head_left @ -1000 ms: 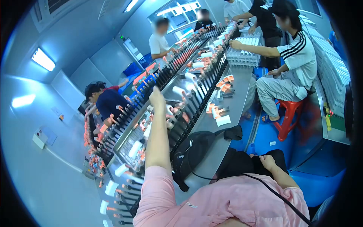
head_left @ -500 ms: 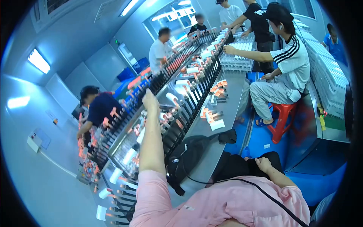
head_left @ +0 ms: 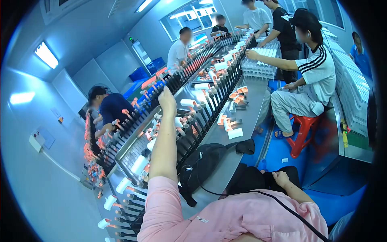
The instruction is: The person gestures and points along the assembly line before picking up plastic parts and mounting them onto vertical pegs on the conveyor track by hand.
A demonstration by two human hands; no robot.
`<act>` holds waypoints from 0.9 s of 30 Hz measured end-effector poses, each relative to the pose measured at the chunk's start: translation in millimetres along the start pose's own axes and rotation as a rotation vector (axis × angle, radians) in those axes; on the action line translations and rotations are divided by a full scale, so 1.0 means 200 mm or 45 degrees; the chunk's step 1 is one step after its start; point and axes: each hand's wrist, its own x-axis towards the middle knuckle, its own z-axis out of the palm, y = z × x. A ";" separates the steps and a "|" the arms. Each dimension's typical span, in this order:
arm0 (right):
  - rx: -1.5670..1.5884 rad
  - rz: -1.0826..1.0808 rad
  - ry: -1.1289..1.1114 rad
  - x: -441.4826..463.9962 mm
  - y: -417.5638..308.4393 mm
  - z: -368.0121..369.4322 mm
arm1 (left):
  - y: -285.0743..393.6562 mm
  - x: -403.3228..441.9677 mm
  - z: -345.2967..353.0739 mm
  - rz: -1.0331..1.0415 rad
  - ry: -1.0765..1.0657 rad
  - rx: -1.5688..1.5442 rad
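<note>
My left hand (head_left: 167, 101) reaches out over the line, its fingers closed near the far row of black posts (head_left: 153, 93). Whatever they pinch is hidden. Below that forearm lies a perforated metal tray (head_left: 125, 156) with orange and white parts. White cylindrical pieces (head_left: 189, 103) with orange ends stand along the near row of posts. My right hand (head_left: 281, 178) rests on my dark-clothed lap, fingers curled, with nothing visible in it.
A black bag (head_left: 201, 163) lies on the steel ledge, beside loose orange and white parts (head_left: 233, 128). To the right a co-worker sits on a red stool (head_left: 303, 133) by stacked clear trays (head_left: 258, 72). Several other people work around the line. A black cable (head_left: 278, 200) crosses my shirt.
The view has shifted slightly, so the room sits lower and farther right. My left hand stays stretched out over the line. My right hand remains on my lap.
</note>
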 end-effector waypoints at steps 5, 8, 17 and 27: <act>0.044 -0.052 0.038 0.01 -0.03 0.02 | 0.23 0.02 0.02 -0.106 -0.062 -0.231; -0.022 0.009 -0.085 0.00 -0.03 -0.01 | -0.28 0.06 -0.05 0.558 0.167 0.574; -0.027 0.004 -0.067 0.01 -0.04 0.00 | 0.22 -0.01 0.07 0.007 -0.090 -0.233; -0.021 0.011 -0.034 0.00 -0.02 0.00 | 0.00 -0.02 0.01 -0.104 -0.005 -0.084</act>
